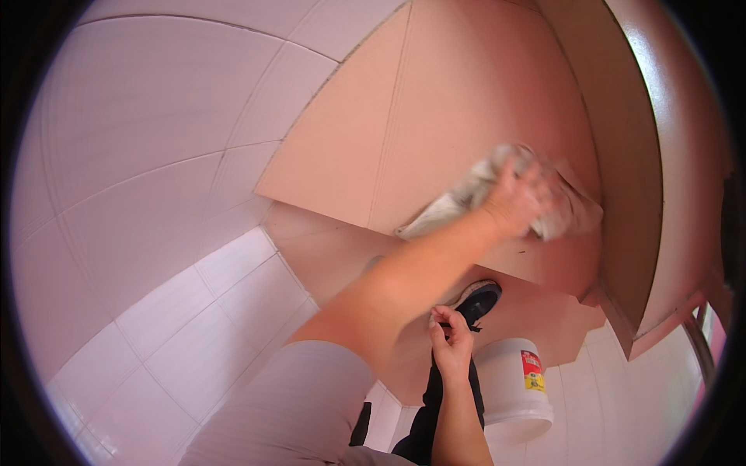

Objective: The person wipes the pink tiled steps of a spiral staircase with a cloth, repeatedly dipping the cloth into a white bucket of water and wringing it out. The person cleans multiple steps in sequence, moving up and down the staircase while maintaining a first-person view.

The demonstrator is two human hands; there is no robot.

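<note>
My left hand (518, 195) is pressed on a crumpled pale cleaning cloth (562, 212), lying over the front part of a smooth salmon-pink step (466, 110). Hand and cloth are both blurred. The cloth spreads out on either side of the fingers, and one corner reaches the step's front edge. A small dark speck (521, 251) lies on the pink surface just below it. Lower down, my right hand (451, 341) hangs in front of my leg with its fingers curled in to the thumb. Nothing shows in it. A black shoe (481, 303) is just beyond its fingers.
A white plastic bucket (507, 378) with a red and yellow label stands right of my leg. Farther right, a brownish riser (632, 175) climbs to a glossy pink ledge (682, 192). Pale tiled wall (145, 128) runs along the left, above white floor tiles (180, 338).
</note>
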